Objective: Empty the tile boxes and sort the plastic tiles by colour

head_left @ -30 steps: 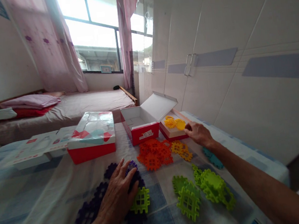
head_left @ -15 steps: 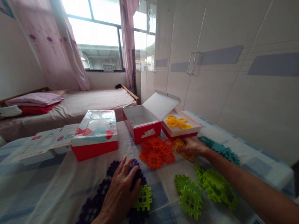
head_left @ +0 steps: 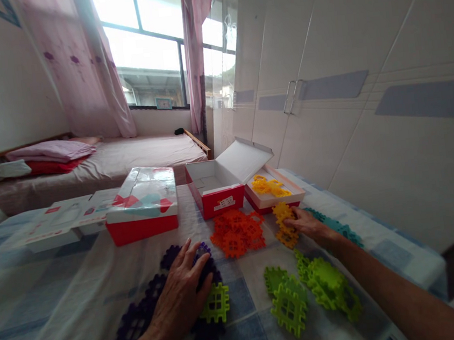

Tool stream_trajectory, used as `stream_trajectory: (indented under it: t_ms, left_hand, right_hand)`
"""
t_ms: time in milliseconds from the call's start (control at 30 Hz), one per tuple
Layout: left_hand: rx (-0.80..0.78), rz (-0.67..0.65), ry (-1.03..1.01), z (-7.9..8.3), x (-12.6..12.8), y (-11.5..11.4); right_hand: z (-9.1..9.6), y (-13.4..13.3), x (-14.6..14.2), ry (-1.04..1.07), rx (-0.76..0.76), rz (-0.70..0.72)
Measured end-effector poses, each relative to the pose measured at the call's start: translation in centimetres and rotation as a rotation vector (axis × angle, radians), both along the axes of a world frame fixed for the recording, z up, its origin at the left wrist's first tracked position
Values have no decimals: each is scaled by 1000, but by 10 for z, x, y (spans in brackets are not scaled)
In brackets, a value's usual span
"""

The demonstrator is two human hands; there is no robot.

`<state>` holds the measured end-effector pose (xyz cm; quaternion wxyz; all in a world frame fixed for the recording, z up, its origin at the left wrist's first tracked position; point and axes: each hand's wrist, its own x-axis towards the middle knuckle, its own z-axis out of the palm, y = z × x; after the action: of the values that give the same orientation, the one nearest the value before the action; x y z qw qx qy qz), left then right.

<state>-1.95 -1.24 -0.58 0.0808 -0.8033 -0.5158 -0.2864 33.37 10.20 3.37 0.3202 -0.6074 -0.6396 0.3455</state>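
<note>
My left hand (head_left: 186, 282) lies palm down with its fingers stretched out over the dark purple interlocking tiles (head_left: 139, 314). A lime green tile (head_left: 216, 302) with a window-like grid shows beside its thumb. Farther off to the right, my right hand (head_left: 312, 225) has its fingers closed at the edge of some yellow interlocking tiles (head_left: 284, 223); its palm side is hidden. These yellow tiles stand in front of a shallow box (head_left: 300, 193) that has more yellow pieces (head_left: 269, 185) in it. Orange tiles (head_left: 236, 234) are heaped just left of the right hand.
Green tiles (head_left: 289, 307) and another green pile (head_left: 330, 283) lie below my right forearm. Teal tiles (head_left: 341, 228) lie beyond it. At the back are a red box with raised lid (head_left: 222, 200), a closed box (head_left: 144, 227) and flat white packaging (head_left: 62, 220).
My right hand has shifted slightly right and away from the orange heap, and the yellow tiles at its fingertips show more fully. My left hand has barely moved.
</note>
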Motion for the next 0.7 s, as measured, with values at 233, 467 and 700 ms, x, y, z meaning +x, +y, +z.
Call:
stream_trajectory:
  t_ms: [233, 467, 700]
  left_hand:
    - [-7, -4, 11, -2, -2, 2]
    - [26, -13, 36, -2, -3, 3]
    - [24, -7, 25, -1, -1, 2]
  right_hand:
    - [64, 2, -5, -19, 51, -29]
    - [96, 56, -28, -260, 195, -291]
    - [44, -2, -6, -519, 154, -52]
